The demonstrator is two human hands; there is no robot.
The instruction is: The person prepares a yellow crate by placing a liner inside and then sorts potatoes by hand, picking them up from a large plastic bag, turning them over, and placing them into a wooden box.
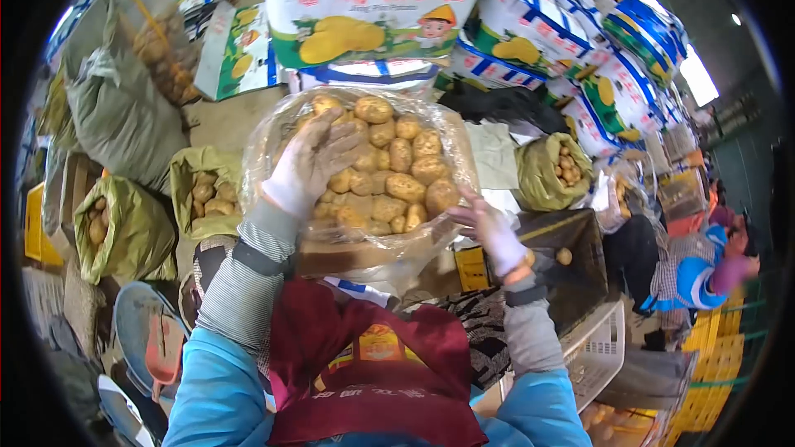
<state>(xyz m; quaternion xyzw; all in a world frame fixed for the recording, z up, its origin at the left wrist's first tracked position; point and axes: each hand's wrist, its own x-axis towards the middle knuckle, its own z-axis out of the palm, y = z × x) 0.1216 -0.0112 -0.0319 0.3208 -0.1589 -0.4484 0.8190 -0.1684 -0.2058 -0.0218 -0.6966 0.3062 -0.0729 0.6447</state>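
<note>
Left hand [319, 156], pale-gloved: open, fingers extended and lying close together, laid over the left part of the potatoes [406, 188]; closed around none of them, though light contact under the palm cannot be confirmed. Right hand [492, 230], likewise pale-gloved: part open, fingers loosely spread and pointing at the near right corner of the cardboard carton [352, 258]; whether your fingertips meet the clear plastic liner [267, 136] there, you cannot tell. Potatoes: one carton's load, brown-yellow, heaped inside the liner, directly below your left hand and just to the left of your right fingers. Carton: before your torso, between your two hands, its liner spread over the rim. Beyond it: one printed potato bag [373, 21], white and blue, with more stacked to the right. To the left: two open olive sacks [124, 242] of potatoes, side by side. To the right: one olive sack [538, 172], also open and holding potatoes; nearer, a dark bin [590, 236] and a white slatted basket [611, 354]. Lower left: one red scoop [164, 356] in a blue tub [128, 314]. Far right: one person [700, 269], well apart from your hands.
</note>
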